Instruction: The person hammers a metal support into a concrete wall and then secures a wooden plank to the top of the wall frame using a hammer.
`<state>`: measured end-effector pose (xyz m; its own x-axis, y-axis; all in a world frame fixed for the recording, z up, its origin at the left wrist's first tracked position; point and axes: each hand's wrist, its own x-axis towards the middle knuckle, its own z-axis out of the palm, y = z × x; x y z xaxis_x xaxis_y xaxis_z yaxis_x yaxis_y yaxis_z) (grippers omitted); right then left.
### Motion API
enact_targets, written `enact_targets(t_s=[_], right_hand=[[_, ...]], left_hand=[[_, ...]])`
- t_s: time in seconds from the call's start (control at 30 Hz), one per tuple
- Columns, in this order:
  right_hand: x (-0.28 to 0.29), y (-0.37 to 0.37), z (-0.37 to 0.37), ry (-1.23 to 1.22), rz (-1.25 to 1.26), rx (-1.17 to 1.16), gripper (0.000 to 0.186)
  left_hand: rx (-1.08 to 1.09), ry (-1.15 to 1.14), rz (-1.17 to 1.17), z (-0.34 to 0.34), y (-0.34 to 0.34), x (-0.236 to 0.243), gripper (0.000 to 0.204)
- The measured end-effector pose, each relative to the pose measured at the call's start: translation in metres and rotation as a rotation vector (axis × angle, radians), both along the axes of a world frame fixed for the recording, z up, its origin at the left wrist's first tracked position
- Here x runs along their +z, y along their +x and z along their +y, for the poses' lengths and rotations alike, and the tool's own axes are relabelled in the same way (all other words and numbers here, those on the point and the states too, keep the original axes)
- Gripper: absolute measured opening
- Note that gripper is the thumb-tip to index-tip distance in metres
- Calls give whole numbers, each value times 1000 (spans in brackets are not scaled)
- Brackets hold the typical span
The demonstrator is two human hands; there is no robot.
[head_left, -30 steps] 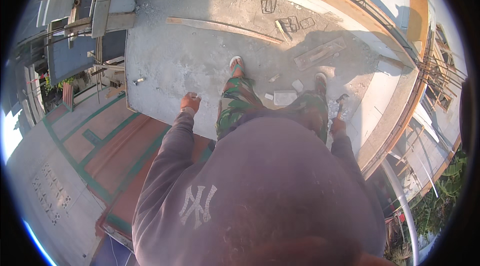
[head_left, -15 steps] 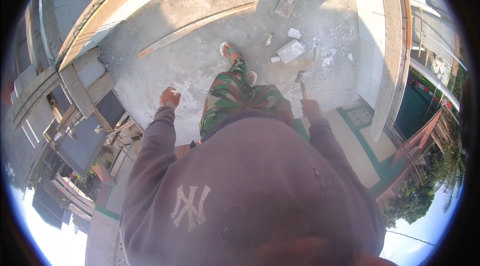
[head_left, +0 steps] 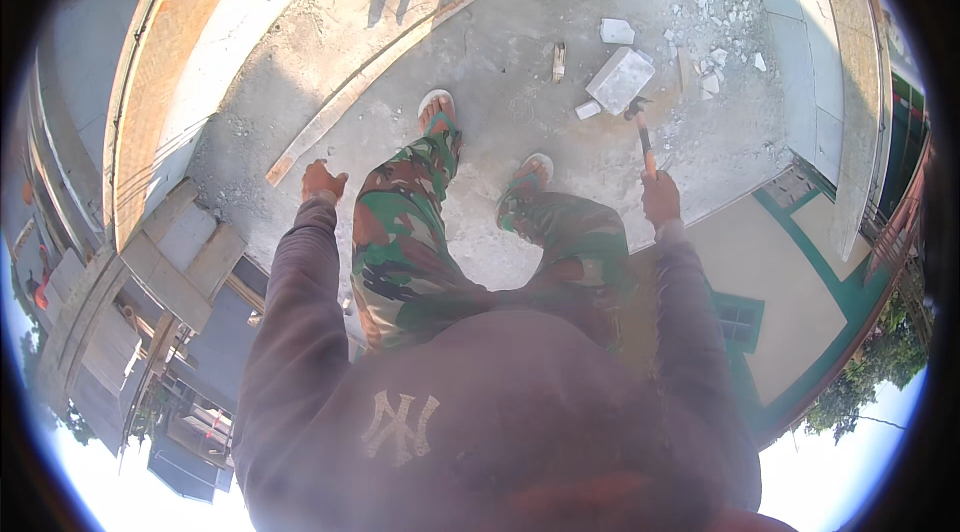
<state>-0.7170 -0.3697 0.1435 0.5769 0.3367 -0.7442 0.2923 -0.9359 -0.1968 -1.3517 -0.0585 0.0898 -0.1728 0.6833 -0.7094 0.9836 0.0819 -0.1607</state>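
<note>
Feet [head_left: 437, 115] have moved wider apart; right hand [head_left: 660, 200] grips a hammer [head_left: 645, 140]; left hand [head_left: 322, 182] hangs half-curled, seemingly empty; stepping on loose rubble [head_left: 711, 83] could cause a stumble.

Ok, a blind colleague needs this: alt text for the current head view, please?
A right hand grips an orange-handled hammer, seen from above; the left hand appears empty. A pale block, rubble and a long plank lie on the grey floor.

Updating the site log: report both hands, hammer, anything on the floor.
Right hand gripping hammer by handle. Left hand appears empty. White block and broken pieces on floor ahead.
</note>
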Motion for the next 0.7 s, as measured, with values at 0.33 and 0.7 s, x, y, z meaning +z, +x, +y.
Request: enact_targets(t_s=[0.33, 0.7], right_hand=[[-99, 54, 85, -70, 38, -110, 44], [-83, 113, 165, -222, 18, 248, 35]], left_hand=[[-41, 106, 110, 72, -55, -217, 104], [-315, 363, -21, 38, -60, -238, 74]])
